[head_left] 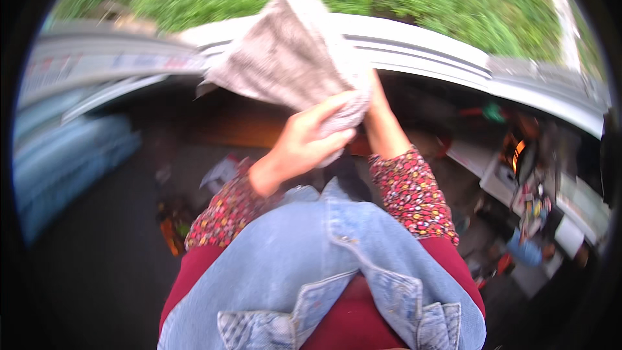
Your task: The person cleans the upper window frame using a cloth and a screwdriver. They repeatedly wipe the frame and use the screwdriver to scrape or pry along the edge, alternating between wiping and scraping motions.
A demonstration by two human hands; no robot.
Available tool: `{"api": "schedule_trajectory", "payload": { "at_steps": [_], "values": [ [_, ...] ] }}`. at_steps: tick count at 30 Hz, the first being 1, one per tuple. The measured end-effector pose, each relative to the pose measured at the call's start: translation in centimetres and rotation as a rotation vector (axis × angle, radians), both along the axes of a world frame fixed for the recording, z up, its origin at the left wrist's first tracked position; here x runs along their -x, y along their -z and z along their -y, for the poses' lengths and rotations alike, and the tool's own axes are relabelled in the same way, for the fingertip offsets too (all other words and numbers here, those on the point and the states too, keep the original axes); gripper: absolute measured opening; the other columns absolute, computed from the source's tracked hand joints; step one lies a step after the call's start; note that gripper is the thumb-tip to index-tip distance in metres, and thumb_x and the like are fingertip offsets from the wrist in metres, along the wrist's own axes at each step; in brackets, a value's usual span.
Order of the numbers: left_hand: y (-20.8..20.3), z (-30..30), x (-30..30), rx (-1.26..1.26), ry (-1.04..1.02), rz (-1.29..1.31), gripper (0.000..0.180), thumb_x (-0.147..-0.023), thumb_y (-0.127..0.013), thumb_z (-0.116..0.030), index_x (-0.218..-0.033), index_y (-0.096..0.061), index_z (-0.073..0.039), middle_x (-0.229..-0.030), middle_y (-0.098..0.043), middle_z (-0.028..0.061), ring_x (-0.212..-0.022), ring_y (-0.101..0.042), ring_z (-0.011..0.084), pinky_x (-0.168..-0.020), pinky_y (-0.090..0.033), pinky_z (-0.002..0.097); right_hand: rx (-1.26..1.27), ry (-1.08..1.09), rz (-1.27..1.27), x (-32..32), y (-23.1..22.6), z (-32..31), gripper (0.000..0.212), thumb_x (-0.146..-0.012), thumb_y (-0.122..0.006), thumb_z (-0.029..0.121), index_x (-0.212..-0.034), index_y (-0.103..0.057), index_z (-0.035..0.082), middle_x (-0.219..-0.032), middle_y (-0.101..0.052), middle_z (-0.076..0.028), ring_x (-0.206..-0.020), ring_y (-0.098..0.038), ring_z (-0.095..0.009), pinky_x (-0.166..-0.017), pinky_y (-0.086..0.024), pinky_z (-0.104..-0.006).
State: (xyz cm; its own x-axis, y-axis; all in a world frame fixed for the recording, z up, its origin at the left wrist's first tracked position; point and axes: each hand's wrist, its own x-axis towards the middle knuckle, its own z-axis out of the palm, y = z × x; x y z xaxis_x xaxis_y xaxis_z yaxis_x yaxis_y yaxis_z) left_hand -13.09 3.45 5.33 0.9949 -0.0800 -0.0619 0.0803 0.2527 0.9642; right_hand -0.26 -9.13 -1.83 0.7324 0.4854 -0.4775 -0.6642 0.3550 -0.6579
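A greyish-white cloth (pixel 285 55), stained brownish, is raised in front of me, its upper corner sticking up. My left hand (pixel 301 146) is closed on the bunched lower part of the cloth, thumb and fingers pressed round it. Behind the cloth's right edge is my right hand (pixel 378 100); only its wrist side shows. The cloth hides the right fingers, so their grip is not visible. Both forearms wear patterned sleeves.
A white window frame (pixel 421 55) curves across just beyond the cloth, with green plants (pixel 447 3) outside. Light blue fabric (pixel 71 168) is blurred at the left. Various items clutter the right, among them a white box (pixel 497 178) and a blue object (pixel 526 247).
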Motion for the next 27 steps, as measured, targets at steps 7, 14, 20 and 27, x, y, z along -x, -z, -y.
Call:
{"api": "schedule_trajectory", "payload": {
  "at_steps": [7,14,20,27],
  "values": [
    [-3.5,5.3,-3.7,0.103,0.466,0.102,0.051,-0.088,-0.065,0.002,-0.137,-0.053,0.001,-0.116,-0.067,0.0109,-0.105,-0.063,0.0148,-0.091,-0.049,0.0289,0.141,0.375,0.245,-0.1,-9.1,11.8,0.041,-0.096,-0.061,0.015,-0.133,-0.052,-0.002,-0.099,-0.067,-0.010,-0.076,-0.063,-0.011,-0.065,-0.051,-0.0237],
    [-2.6,13.7,-7.0,0.240,0.517,0.144,0.055,-0.089,-0.069,-0.005,-0.141,-0.049,0.000,-0.130,-0.061,0.0131,-0.118,-0.057,0.0167,-0.101,-0.043,0.0303,0.589,0.576,0.470,1.1,-14.0,27.2,0.036,-0.100,-0.055,0.016,-0.134,-0.053,0.006,-0.071,-0.055,-0.005,-0.049,-0.047,-0.008,-0.042,-0.037,-0.0207],
    [2.0,20.8,-10.9,0.353,0.477,-0.166,0.055,-0.092,-0.064,-0.003,-0.144,-0.045,-0.003,-0.128,-0.057,0.0036,-0.114,-0.052,0.0104,-0.100,-0.041,0.0264,1.462,0.223,0.294,-2.6,-10.3,34.3,0.032,-0.095,-0.061,0.021,-0.128,-0.062,0.018,-0.066,-0.054,0.000,-0.045,-0.047,-0.005,-0.039,-0.035,-0.0235],
    [5.9,24.3,-11.0,0.145,0.303,-0.138,0.057,-0.091,-0.066,-0.008,-0.144,-0.044,-0.003,-0.120,-0.062,0.0090,-0.107,-0.057,0.0132,-0.093,-0.046,0.0276,2.148,-0.356,0.592,-8.2,-6.9,32.5,0.029,-0.092,-0.061,0.025,-0.120,-0.064,0.019,-0.096,-0.071,-0.020,-0.097,-0.068,-0.039,-0.083,-0.052,-0.0496]
  ]
}}
